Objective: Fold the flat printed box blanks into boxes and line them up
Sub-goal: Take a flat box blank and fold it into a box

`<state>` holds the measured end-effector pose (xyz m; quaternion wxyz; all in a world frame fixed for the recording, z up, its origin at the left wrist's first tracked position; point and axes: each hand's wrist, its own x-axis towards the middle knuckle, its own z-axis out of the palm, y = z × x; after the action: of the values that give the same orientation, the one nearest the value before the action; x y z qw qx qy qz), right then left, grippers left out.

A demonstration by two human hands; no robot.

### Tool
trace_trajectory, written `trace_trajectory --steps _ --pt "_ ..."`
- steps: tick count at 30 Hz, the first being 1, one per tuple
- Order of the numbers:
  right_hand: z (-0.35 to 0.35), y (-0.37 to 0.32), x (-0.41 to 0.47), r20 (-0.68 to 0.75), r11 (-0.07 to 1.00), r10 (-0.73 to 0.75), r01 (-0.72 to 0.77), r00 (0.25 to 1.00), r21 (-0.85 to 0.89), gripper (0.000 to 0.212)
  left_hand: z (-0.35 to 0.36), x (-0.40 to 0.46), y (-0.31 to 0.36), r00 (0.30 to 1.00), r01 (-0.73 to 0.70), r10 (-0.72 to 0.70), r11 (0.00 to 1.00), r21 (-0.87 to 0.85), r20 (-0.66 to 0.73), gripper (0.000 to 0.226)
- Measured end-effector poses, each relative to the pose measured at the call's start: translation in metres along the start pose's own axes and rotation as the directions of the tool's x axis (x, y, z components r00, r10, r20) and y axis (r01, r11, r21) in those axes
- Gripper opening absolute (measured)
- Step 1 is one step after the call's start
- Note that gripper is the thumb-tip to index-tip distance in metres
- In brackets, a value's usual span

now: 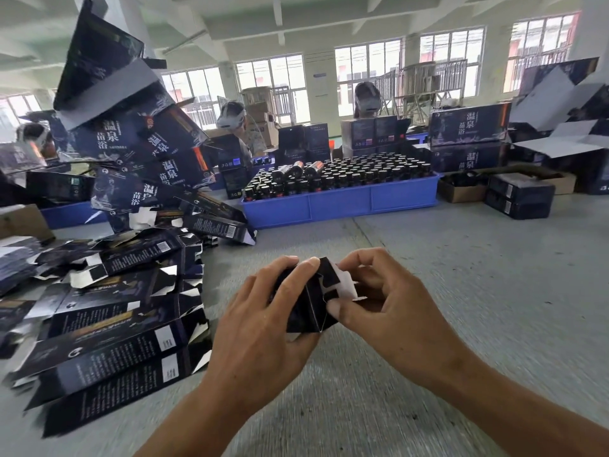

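A dark printed box blank [313,301], partly opened into a box, is held end-on between both hands over the grey floor. My left hand [263,311] grips its left side with fingers curled over the top. My right hand [379,298] pinches the white-lined end flaps, thumb at the lower corner. To the left lies a row of folded dark boxes [108,351] side by side. Behind them a tall heap of larger dark printed boxes [138,150] leans.
A blue tray [339,202] full of several dark bottles stands ahead. Stacked printed cartons [468,140] and a brown cardboard box [461,191] sit at the right. Other people sit behind the tray. Flat blanks [16,262] lie at the far left.
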<state>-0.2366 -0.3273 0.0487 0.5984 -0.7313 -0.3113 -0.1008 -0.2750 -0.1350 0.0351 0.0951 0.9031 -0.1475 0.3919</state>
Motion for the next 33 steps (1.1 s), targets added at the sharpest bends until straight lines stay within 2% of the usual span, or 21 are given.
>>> trace_trajectory --steps 4,8,12,14,16,19,22,27,33 --pt "-0.003 -0.002 -0.001 0.082 0.994 -0.005 -0.004 0.997 0.112 0.037 -0.001 0.000 -0.001 0.999 0.011 -0.010 1.000 0.000 -0.043 0.090" --pt "-0.006 -0.004 0.003 0.081 0.974 0.020 -0.038 0.996 0.224 0.033 -0.001 0.000 -0.002 0.999 0.005 -0.004 1.000 0.023 -0.054 0.095" --pt "-0.003 -0.001 0.004 0.073 0.979 0.069 -0.081 0.995 0.187 0.033 0.001 -0.001 0.002 0.998 -0.018 0.020 0.999 0.032 -0.055 0.089" --pt "-0.002 0.002 0.005 0.068 0.965 0.130 -0.142 0.989 0.221 0.040 0.002 -0.001 0.005 0.998 -0.029 0.030 0.999 0.027 -0.058 0.091" --pt "-0.002 0.004 0.006 0.060 0.955 0.162 -0.172 0.985 0.243 0.037 0.003 -0.001 0.006 0.998 -0.019 0.021 0.999 0.028 -0.065 0.095" --pt "-0.003 0.004 0.006 0.069 0.949 0.163 -0.175 0.984 0.263 0.020 0.003 0.000 0.009 0.997 0.016 -0.012 0.999 0.045 -0.071 0.101" --pt "-0.002 0.004 0.005 0.034 0.956 0.169 -0.173 0.985 0.237 0.015 0.005 -0.001 0.011 0.997 0.024 -0.021 0.998 0.049 -0.070 0.096" --pt "0.000 0.001 0.005 -0.053 0.986 0.140 -0.135 0.989 0.097 0.013 0.008 -0.002 0.012 0.998 0.010 -0.007 0.999 0.036 -0.065 0.094" --pt "-0.006 -0.002 0.006 0.031 0.977 0.144 -0.147 0.989 0.156 0.015 0.008 -0.002 0.010 0.995 0.024 -0.028 0.999 -0.043 -0.097 0.093"
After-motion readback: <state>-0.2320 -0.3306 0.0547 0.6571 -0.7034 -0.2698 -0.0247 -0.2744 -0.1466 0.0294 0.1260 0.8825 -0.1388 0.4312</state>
